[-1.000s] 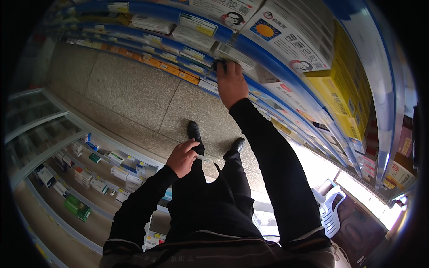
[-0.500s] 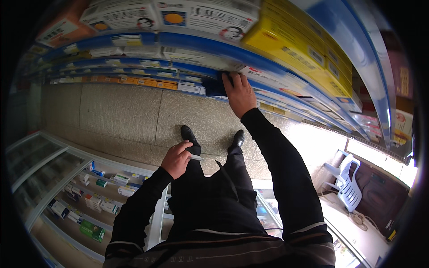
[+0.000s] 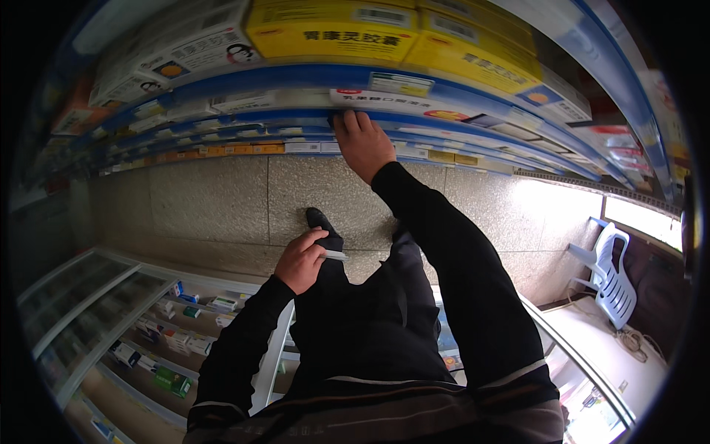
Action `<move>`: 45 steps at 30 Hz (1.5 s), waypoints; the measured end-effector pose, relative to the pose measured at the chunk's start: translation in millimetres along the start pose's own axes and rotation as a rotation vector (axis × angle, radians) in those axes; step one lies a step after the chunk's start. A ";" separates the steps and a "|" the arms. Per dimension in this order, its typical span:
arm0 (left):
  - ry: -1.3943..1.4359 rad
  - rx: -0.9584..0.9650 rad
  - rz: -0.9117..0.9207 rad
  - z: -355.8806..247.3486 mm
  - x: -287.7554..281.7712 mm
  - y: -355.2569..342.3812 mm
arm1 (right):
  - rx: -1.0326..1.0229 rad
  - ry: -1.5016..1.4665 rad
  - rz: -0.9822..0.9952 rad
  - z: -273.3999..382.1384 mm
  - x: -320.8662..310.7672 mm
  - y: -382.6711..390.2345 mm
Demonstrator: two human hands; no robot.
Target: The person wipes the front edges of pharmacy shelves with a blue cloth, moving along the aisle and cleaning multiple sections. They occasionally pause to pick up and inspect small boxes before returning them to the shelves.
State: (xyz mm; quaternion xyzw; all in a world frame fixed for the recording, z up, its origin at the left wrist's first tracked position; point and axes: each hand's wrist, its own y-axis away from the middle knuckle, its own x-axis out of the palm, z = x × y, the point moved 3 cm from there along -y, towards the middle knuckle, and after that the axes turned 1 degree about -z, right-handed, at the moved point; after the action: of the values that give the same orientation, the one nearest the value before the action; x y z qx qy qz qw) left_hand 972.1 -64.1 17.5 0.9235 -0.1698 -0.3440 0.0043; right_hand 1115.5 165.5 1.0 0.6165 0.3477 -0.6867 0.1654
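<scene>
My right hand (image 3: 364, 146) reaches forward to the blue shelf edge (image 3: 296, 117), its fingers curled down against it. A dark bit of cloth (image 3: 334, 119) shows at the fingertips; most of it is hidden by the hand. Just above the fingers lies a white box with red marks (image 3: 384, 99) on the shelf. Held low in front of my legs, my left hand (image 3: 301, 260) is closed around a thin, flat white piece (image 3: 333, 254), whose kind I cannot make out.
Large yellow boxes (image 3: 333, 35) and white boxes (image 3: 200, 44) fill the upper shelf. Behind my left arm stands a glass display case (image 3: 111, 266) with small medicine boxes. To the right is a pale blue plastic chair (image 3: 608, 277). Speckled floor tiles (image 3: 207, 200) lie between.
My right hand has moved left along the shelf edge, and less of the dark cloth shows. The view has shifted, bringing more yellow boxes in. My left hand keeps its hold.
</scene>
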 end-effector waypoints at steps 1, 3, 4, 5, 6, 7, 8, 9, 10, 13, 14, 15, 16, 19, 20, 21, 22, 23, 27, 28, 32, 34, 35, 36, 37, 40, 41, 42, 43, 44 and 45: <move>0.000 0.008 0.016 -2.9 0.7 -1.5 | 0.013 -0.002 0.000 -8.7 -1.8 7.5; 0.000 0.016 0.039 -7.1 3.8 -1.0 | 0.027 -0.011 -0.001 -24.4 -12.0 18.2; 0.002 0.021 0.051 -8.3 5.3 -0.2 | 0.045 -0.008 0.046 -32.2 -13.7 22.8; 0.004 0.028 0.063 -9.2 7.5 -0.2 | 0.048 0.002 0.028 -42.5 -17.9 28.7; 0.008 0.036 0.074 -9.6 8.8 0.4 | 0.051 0.014 0.012 -52.7 -21.7 34.9; 0.014 0.039 0.086 -10.4 9.5 1.3 | 0.052 0.025 -0.004 -61.5 -25.0 40.3; 0.020 0.041 0.100 -11.5 10.5 2.7 | 0.044 0.052 -0.013 -67.6 -30.0 44.1; 0.025 0.041 0.112 -12.5 11.4 4.9 | 0.066 0.047 0.015 -66.5 -29.8 43.9; 0.022 0.034 0.118 -13.3 12.2 8.4 | 0.086 0.040 0.044 -62.6 -28.2 41.6; 0.009 0.037 0.142 -11.3 19.4 15.6 | 0.123 0.064 0.058 -39.6 -18.3 24.1; 0.015 0.022 0.169 -14.2 18.9 16.1 | 0.104 0.060 0.011 -26.8 -13.7 16.2; 0.009 0.032 0.178 -15.6 19.3 16.7 | 0.086 0.054 -0.037 -13.7 -8.3 8.0; 0.005 0.045 0.191 -16.9 20.5 16.6 | 0.102 0.038 -0.065 -4.2 -3.5 1.1; -0.014 0.000 0.251 -14.9 23.0 23.4 | 0.121 -0.020 -0.150 15.3 3.5 -11.4; -0.012 -0.006 0.265 -14.3 24.1 24.3 | 0.134 -0.051 -0.194 14.7 4.5 -10.3; -0.009 -0.011 0.280 -13.7 25.0 24.5 | 0.148 -0.080 -0.238 12.6 5.4 -8.6; -0.007 -0.016 0.301 -13.0 25.9 24.0 | 0.156 -0.108 -0.242 9.1 7.5 -7.3; -0.008 -0.020 0.309 -14.4 25.8 23.6 | 0.160 -0.125 -0.214 6.2 6.3 -6.6; -0.004 -0.014 0.314 -23.1 25.2 16.3 | 0.168 -0.156 -0.179 -15.8 -4.3 6.6; 0.001 -0.008 0.306 -24.3 23.9 15.0 | 0.164 -0.155 -0.190 -24.5 -9.2 14.2; 0.011 -0.023 0.299 -22.0 20.5 14.3 | 0.257 -0.136 -0.176 -37.4 -14.7 30.1; -0.016 -0.002 0.285 -18.3 19.4 14.4 | 0.308 -0.183 -0.192 -26.3 -14.1 19.6; -0.026 0.010 0.287 -16.7 19.7 15.4 | 0.293 -0.165 -0.119 -16.7 -6.7 12.9; -0.015 -0.008 0.296 -14.3 20.5 15.9 | 0.269 -0.187 -0.159 -9.1 -4.1 7.2; -0.003 -0.026 0.307 -11.9 20.8 17.1 | 0.246 -0.208 -0.199 -3.9 -1.9 2.8; 0.000 -0.072 0.343 -9.2 16.5 16.5 | 0.220 -0.188 -0.222 -12.3 4.3 11.1; -0.005 -0.085 0.351 -9.6 13.8 15.6 | 0.198 -0.196 -0.223 -17.2 0.8 16.3; -0.037 -0.073 0.363 -11.6 11.2 13.2 | 0.201 -0.209 -0.189 -26.6 -3.8 23.4; -0.051 -0.048 0.347 -11.6 11.2 10.5 | 0.208 -0.197 -0.191 -37.9 -8.4 31.7; -0.061 -0.023 0.337 -11.4 13.3 8.7 | 0.220 -0.184 -0.188 -50.6 -13.0 42.8; -0.074 -0.003 0.323 -13.5 14.5 6.6 | 0.227 -0.177 -0.187 -61.6 -16.0 52.0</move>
State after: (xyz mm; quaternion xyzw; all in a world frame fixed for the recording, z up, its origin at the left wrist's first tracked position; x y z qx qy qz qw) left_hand 988.9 -76.4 19.4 0.8710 -0.3153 -0.3728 0.0548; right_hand 1197.7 167.7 2.3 0.5333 0.3081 -0.7855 0.0599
